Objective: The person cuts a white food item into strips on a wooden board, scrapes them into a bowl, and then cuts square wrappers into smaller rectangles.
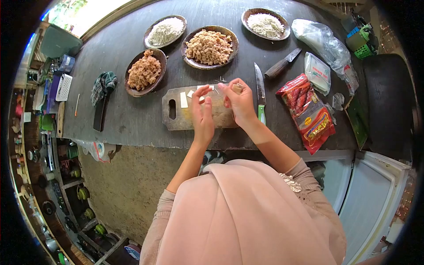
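Observation:
A worn wooden cutting board [172, 121] with a handle slot lies near the table's front edge. Over its middle is my left hand [203, 117], fingers apart and slightly curved, holding nothing that I can see. Flat white pieces [183, 100] lie on the board, partly hidden behind that hand. Above the board's right end, my right hand [242, 102] has its fingers curled round a small tan flat piece [237, 88]. Thin slivers [222, 80] show at the board's far edge. A knife with a green handle [262, 114] lies just right of the board.
Brown bowls hold tan crumbly chunks [210, 47], browner chunks [144, 70] and white shreds [166, 31]; a plate [285, 34] holds more shreds. To the right are a dark-handled knife [277, 69], a red packet [309, 117] and plastic bags [322, 42]. A checked cloth [104, 86] lies left.

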The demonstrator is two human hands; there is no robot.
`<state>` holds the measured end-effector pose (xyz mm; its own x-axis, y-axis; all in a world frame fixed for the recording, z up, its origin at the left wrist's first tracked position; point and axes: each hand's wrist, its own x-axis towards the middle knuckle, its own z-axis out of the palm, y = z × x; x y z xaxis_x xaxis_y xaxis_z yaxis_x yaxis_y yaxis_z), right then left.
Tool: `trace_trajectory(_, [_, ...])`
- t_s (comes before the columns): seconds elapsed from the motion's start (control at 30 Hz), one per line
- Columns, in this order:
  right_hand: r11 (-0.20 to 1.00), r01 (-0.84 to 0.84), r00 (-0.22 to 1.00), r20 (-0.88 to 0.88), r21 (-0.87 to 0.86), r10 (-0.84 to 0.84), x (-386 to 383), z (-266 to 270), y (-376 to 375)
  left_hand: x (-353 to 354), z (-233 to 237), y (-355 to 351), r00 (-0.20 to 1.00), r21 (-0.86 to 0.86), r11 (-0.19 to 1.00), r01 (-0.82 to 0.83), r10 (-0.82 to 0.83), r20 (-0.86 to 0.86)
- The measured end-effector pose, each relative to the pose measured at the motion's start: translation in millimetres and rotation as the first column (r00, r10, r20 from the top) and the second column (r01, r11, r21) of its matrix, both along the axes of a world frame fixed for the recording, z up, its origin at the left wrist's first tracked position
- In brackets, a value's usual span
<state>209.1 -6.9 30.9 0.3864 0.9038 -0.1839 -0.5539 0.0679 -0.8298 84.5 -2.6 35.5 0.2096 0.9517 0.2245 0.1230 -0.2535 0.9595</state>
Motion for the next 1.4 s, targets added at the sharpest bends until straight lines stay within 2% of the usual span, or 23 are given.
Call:
trace_trajectory(0.03, [1.0,-0.007,1.0,0.001,-0.001,0.007,-7,0,5,8,0,0,0.983,-0.02,1.0,0.015,-0.011,0.185])
trace_trajectory(0.1, [0.995,0.027,0.982,0.182,0.097,-0.045,-16,-3,14,17,-13,7,0.982,-0.019,0.998,0.065,-0.06,0.178])
trace_trajectory(0.13, [0.988,0.05,0.951,0.294,0.149,-0.092,-21,-12,16,23,-14,9,0.943,-0.082,0.992,0.098,-0.066,0.327])
trace_trajectory(0.17, [0.988,0.044,0.951,0.297,0.149,-0.087,-26,-21,20,27,-14,12,0.88,-0.136,0.981,0.141,-0.062,0.47])
trace_trajectory(0.23, [0.963,0.128,0.811,0.534,0.236,-0.239,-33,-26,24,29,-17,14,0.866,-0.126,0.98,0.154,-0.073,0.495])
trace_trajectory(0.3, [0.987,0.081,0.815,0.561,0.137,-0.145,-34,-18,16,27,-21,15,0.879,-0.165,0.974,0.156,-0.06,0.474])
trace_trajectory(0.37, [0.961,0.079,0.767,0.6,0.266,-0.229,-37,-17,16,28,-21,13,0.897,-0.176,0.976,0.128,-0.039,0.439])
trace_trajectory(0.53, [0.966,0.048,0.686,0.695,0.253,-0.216,-32,-19,15,35,-29,14,0.888,-0.097,0.994,0.053,-0.003,0.46])
trace_trajectory(0.67, [0.962,0.068,0.603,0.758,0.263,-0.25,-36,-19,15,30,-26,13,0.883,-0.158,0.985,0.069,0.014,0.47])
trace_trajectory(0.7, [0.963,0.067,0.602,0.759,0.263,-0.249,-36,-20,15,30,-25,13,0.86,-0.138,0.99,-0.01,0.079,0.504])
trace_trajectory(0.8, [0.988,0.077,0.882,0.454,0.133,-0.129,-32,-20,19,13,-14,15,0.844,-0.063,0.988,-0.144,0.156,0.513])
trace_trajectory(0.83, [0.988,0.074,0.882,0.454,0.134,-0.128,-29,-16,19,1,-9,18,0.857,-0.002,0.981,-0.195,0.171,0.487])
trace_trajectory(0.9, [0.989,0.082,0.996,-0.018,-0.12,-0.085,-22,5,17,-23,-3,21,0.83,-0.062,0.968,-0.243,0.24,0.504])
trace_trajectory(0.93, [0.99,0.038,0.972,-0.225,-0.137,-0.069,-17,16,15,-33,-2,21,0.829,-0.065,0.967,-0.248,0.247,0.502])
trace_trajectory(0.97, [0.99,0.032,0.972,-0.227,-0.14,-0.063,-14,21,14,-43,0,21,0.809,-0.101,0.962,-0.252,0.267,0.523])
trace_trajectory(1.03, [0.988,-0.085,0.737,-0.676,-0.125,-0.023,-8,27,14,-55,0,20,0.787,-0.138,0.956,-0.259,0.292,0.543])
trace_trajectory(1.1, [0.989,-0.116,0.762,-0.646,-0.087,0.032,-12,31,8,-62,-4,18,0.785,-0.149,0.95,-0.275,0.311,0.535])
trace_trajectory(1.13, [0.999,-0.024,0.933,-0.361,-0.026,0.013,-16,30,6,-64,-6,18,0.803,-0.13,0.956,-0.262,0.291,0.521])
trace_trajectory(1.17, [0.997,0.041,0.999,-0.039,0.063,-0.039,-20,27,7,-66,-8,17,0.801,-0.132,0.954,-0.268,0.297,0.521])
trace_trajectory(1.2, [0.968,0.12,0.892,0.404,0.22,-0.203,-21,9,10,-66,-11,16,0.814,-0.131,0.961,-0.244,0.276,0.511])
trace_trajectory(1.23, [0.968,0.116,0.892,0.405,0.22,-0.199,-22,4,11,-64,-11,16,0.826,-0.128,0.967,-0.218,0.253,0.503])
trace_trajectory(1.3, [0.963,0.022,0.733,0.651,0.269,-0.198,-22,-5,8,-62,-11,16,0.833,-0.124,0.969,-0.213,0.246,0.496])
trace_trajectory(1.4, [0.991,0.007,0.655,0.748,0.135,-0.107,-26,-15,7,-61,-13,19,0.851,-0.109,0.978,-0.177,0.207,0.482])
